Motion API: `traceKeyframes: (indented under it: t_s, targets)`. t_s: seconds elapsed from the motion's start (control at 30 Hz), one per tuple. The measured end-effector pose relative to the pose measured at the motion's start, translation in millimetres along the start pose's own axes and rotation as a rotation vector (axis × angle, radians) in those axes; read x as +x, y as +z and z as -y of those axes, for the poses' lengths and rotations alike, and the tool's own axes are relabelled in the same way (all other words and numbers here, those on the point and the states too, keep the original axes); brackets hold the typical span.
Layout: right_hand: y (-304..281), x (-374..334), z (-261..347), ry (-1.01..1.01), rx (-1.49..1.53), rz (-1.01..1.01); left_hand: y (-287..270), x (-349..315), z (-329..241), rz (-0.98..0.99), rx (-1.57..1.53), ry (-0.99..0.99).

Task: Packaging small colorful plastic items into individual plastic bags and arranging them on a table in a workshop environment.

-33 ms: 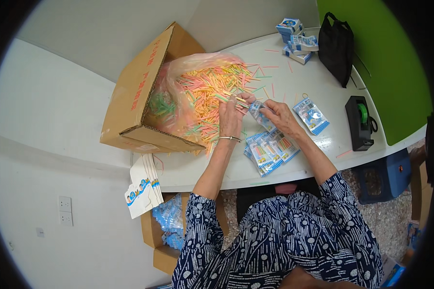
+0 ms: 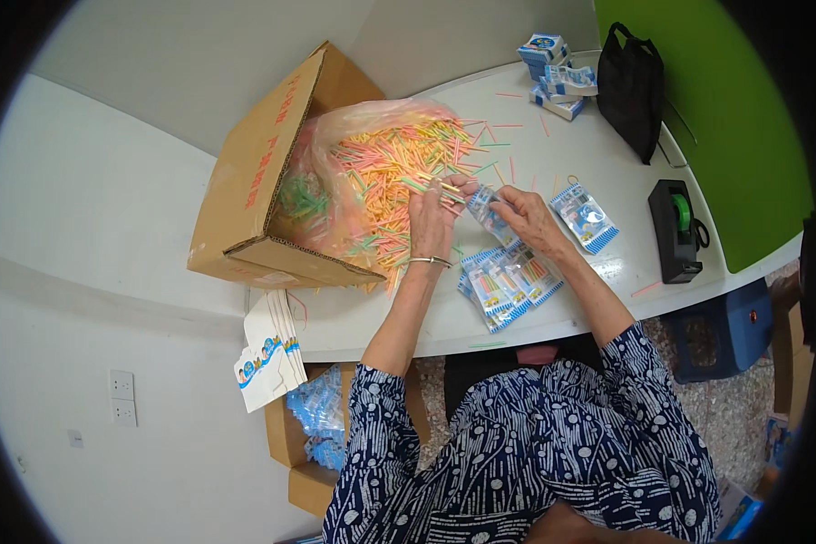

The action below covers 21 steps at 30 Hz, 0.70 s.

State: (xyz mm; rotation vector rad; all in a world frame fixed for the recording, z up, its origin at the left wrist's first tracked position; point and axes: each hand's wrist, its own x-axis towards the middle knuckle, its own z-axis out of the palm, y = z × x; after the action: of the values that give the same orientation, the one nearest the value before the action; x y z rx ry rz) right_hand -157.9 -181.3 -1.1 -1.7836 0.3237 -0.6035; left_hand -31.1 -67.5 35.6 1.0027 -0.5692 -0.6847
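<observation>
My left hand [image 2: 431, 222], a bangle at its wrist, is closed around a small bunch of thin pastel sticks [image 2: 420, 184] in pink, yellow and green. Beside it, my right hand [image 2: 530, 222] pinches a small blue-and-white clear packet [image 2: 490, 210] held up next to the left fingertips. Whether sticks are inside this packet I cannot tell. Behind the left hand, a large heap of the same sticks [image 2: 381, 163] spills from a plastic-lined cardboard box [image 2: 245, 181] lying on its side. Below my hands are several overlapping packets with sticks showing inside [image 2: 494, 286].
More packets [image 2: 585, 216] lie to the right, near a black tape dispenser [image 2: 671, 240]. Small boxes [image 2: 558, 82] are stacked at the back beside a black bag [image 2: 630, 91]. Folded white cards [image 2: 267, 363] hang at the table's left edge, above a carton of blue packets [image 2: 322, 408].
</observation>
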Motion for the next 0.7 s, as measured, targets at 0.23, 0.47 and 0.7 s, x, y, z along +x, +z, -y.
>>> traceKeyframes:
  t_s: [0.23, 0.47, 0.7]
  targets:
    - [-19.5, 0.2, -12.2, -0.053, 0.012, 0.027, -3.8, 1.2, -8.5, -0.012, 0.07, 0.021]
    - [-21.9, -5.5, -0.7, 0.105, 0.203, 0.133, 12.7, -1.3, -8.9, 0.009, 0.023, 0.034]
    - [-20.4, -11.7, -0.5, 0.059, 0.11, 0.081, 21.0, 0.6, -11.0, 0.017, -0.018, 0.041]
